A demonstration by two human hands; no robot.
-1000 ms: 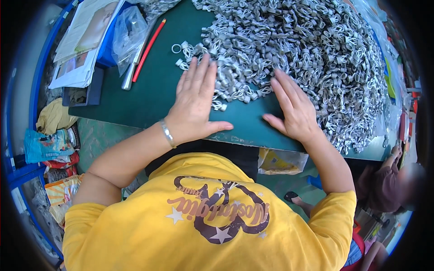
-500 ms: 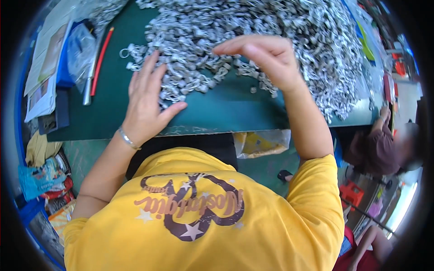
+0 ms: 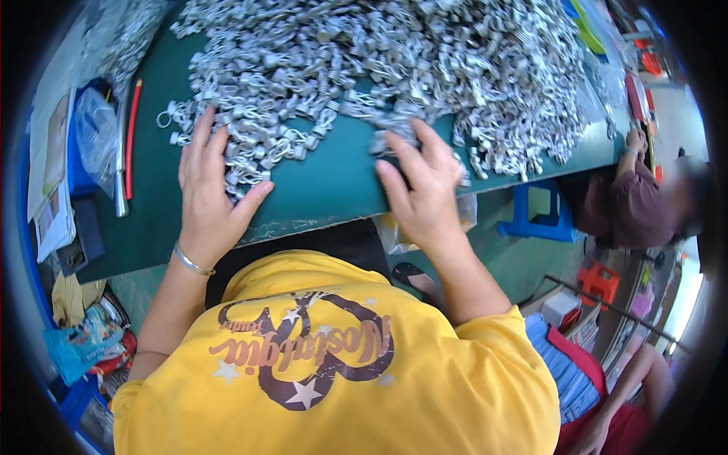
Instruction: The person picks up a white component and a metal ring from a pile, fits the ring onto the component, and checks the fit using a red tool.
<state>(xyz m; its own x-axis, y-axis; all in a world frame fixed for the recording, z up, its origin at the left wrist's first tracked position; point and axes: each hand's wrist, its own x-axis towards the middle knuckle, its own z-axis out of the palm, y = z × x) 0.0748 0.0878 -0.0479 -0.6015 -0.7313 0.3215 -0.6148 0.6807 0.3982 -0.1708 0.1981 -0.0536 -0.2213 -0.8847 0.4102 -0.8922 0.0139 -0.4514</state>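
A large heap of small silvery metal parts with wire-like loops [image 3: 364, 45] spreads over the green tabletop [image 3: 315, 186]. My left hand [image 3: 212, 167] lies flat along the heap's left edge, its fingers stretched out and touching the parts there. My right hand [image 3: 426, 178] is at the near edge of the heap, thumb and fingers apart. Several loose parts [image 3: 393, 136] lie against its fingertips, somewhat blurred. Neither hand has anything gripped that I can see.
To the left lie a red stick [image 3: 133, 140], a metal tube [image 3: 121, 163] and a blue bin with a clear bag [image 3: 95, 136]. A blue stool [image 3: 540, 216] stands below the table's right side. Another person [image 3: 633, 193] sits at the far right.
My right hand has come down from above the heap toward the table's near edge, its fingers now spread at the parts. My left hand remains at the heap's left side.
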